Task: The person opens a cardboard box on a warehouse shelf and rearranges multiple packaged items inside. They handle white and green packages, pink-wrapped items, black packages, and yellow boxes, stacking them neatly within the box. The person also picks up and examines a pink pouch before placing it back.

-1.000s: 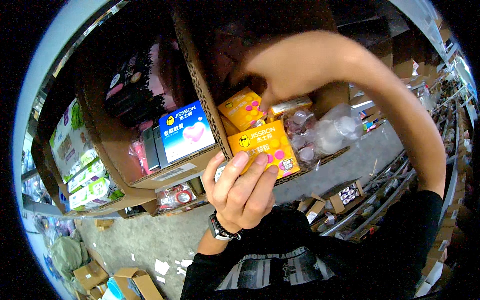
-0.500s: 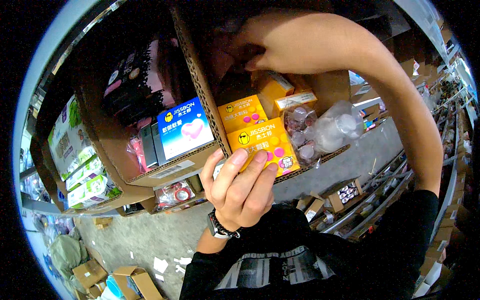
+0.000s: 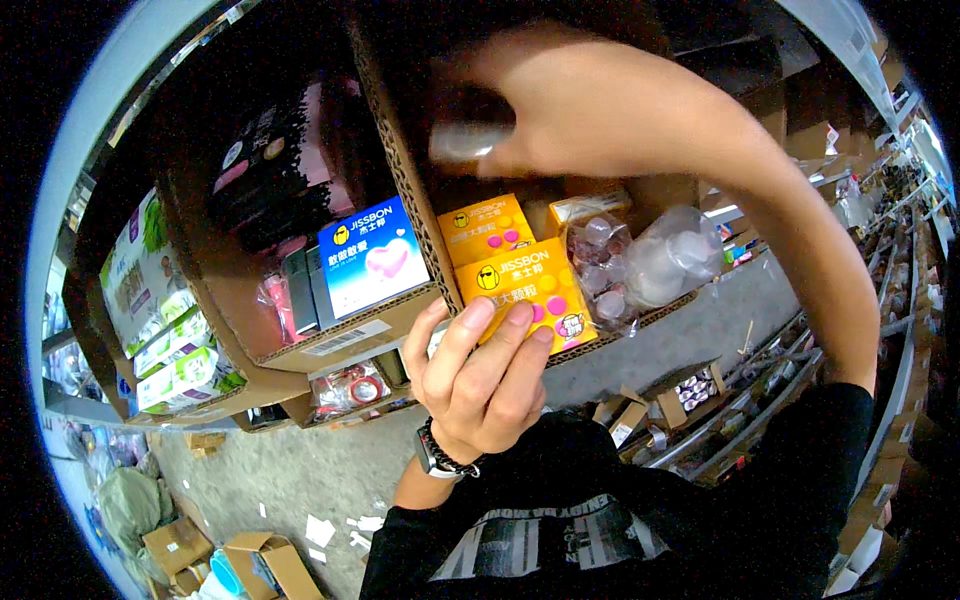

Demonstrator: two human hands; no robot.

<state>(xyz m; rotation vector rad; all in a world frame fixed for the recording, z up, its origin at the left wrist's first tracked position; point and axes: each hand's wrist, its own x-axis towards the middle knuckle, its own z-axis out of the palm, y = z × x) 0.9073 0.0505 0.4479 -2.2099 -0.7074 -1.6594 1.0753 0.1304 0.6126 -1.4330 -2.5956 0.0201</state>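
Observation:
My left hand (image 3: 478, 385), with a watch and a dark bracelet at the wrist, has its fingers closed over the front of a yellow condom box (image 3: 535, 280) with pink dots. Its thumb is hidden. A similar yellow box (image 3: 486, 227) stands just behind. Both are in a cardboard carton (image 3: 648, 318). Deeper in that carton, my right hand (image 3: 545, 105) is blurred and curled round a small shiny, pale thing (image 3: 468, 142), which I cannot identify. An orange box (image 3: 590, 206) lies below the right hand, beside plastic-wrapped bottles (image 3: 668, 255).
A carton to the left holds a blue-and-white box (image 3: 372, 258) and dark pink-edged packs (image 3: 275, 165). Farther left are green-and-white packs (image 3: 150, 270). Shelves of goods (image 3: 740, 400) run along the right. Opened cartons (image 3: 265, 570) and paper scraps lie on the floor.
My right hand has shifted slightly and now shows a shiny pale thing by its thumb. It covers more of the orange boxes. My left hand stays on the yellow box.

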